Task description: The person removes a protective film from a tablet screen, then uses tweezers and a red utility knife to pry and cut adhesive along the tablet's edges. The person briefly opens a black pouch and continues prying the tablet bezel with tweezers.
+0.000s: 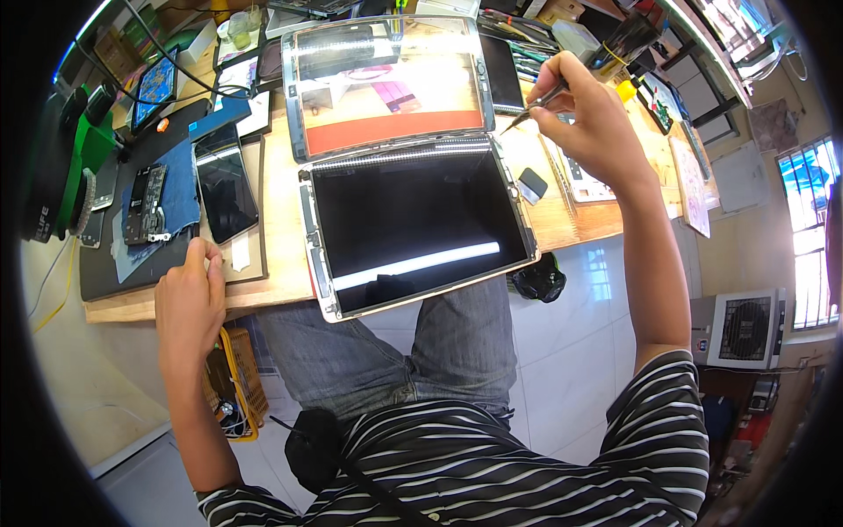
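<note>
An opened tablet [413, 224] lies in front of me, its dark screen panel in the frame and its near edge overhanging the table. Beyond it, the separated glass front [299, 105], a see-through pane with a dark border, rests along the tablet's far edge. My right hand [584, 119] pinches a pair of dark, fine-tipped tweezers [534, 109], pointing down near the tablet's far right corner. At the table's left edge my left hand [191, 285] is closed, with a small dark bit at its fingertips that I cannot make out. Beside it lies a black phone [226, 184].
A blue cloth [180, 180] with a dark phone part [145, 206] lies on a black mat [101, 263] at left. A green and black device [75, 167] stands farther left. Several tools [522, 44] crowd the back right. A small dark piece [532, 184] sits right of the tablet.
</note>
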A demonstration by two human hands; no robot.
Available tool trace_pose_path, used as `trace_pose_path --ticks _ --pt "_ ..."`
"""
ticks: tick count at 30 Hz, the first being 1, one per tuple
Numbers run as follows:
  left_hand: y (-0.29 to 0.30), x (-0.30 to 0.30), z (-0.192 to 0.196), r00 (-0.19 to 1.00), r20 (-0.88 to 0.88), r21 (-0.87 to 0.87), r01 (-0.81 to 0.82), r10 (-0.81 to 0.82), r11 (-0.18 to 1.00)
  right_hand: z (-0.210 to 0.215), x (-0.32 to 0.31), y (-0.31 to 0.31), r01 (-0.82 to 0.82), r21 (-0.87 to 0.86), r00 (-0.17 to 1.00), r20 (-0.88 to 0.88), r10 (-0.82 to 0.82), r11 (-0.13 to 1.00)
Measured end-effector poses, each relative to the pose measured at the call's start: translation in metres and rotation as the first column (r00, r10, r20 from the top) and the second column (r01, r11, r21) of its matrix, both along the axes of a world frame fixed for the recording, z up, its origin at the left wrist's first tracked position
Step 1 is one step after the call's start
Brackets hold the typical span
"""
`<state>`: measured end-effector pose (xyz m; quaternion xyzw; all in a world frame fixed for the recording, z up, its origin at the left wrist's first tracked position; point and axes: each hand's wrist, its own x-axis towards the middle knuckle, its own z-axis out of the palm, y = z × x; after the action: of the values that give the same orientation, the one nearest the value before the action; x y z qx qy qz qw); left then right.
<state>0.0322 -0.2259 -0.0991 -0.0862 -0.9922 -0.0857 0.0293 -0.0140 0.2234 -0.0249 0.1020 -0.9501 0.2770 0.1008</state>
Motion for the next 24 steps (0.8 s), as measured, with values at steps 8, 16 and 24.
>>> trace_pose_path --ticks 8,16,24 --pt "-0.001 -0.004 0.017 0.991 0.106 0.146 -0.092 0.077 0.985 -0.016 -0.018 0.011 -0.115 -0.022 0.989 -0.095 0.112 0.993" --pt "0.004 0.0 0.022 0.987 0.115 0.148 -0.128 0.111 0.981 -0.016 -0.026 0.015 -0.127 0.025 0.99 -0.062 0.128 0.992" --pt "0.005 -0.001 0.03 0.989 0.1 0.126 -0.121 0.109 0.985 -0.016 -0.036 0.014 -0.242 0.13 0.96 -0.115 0.257 0.961"
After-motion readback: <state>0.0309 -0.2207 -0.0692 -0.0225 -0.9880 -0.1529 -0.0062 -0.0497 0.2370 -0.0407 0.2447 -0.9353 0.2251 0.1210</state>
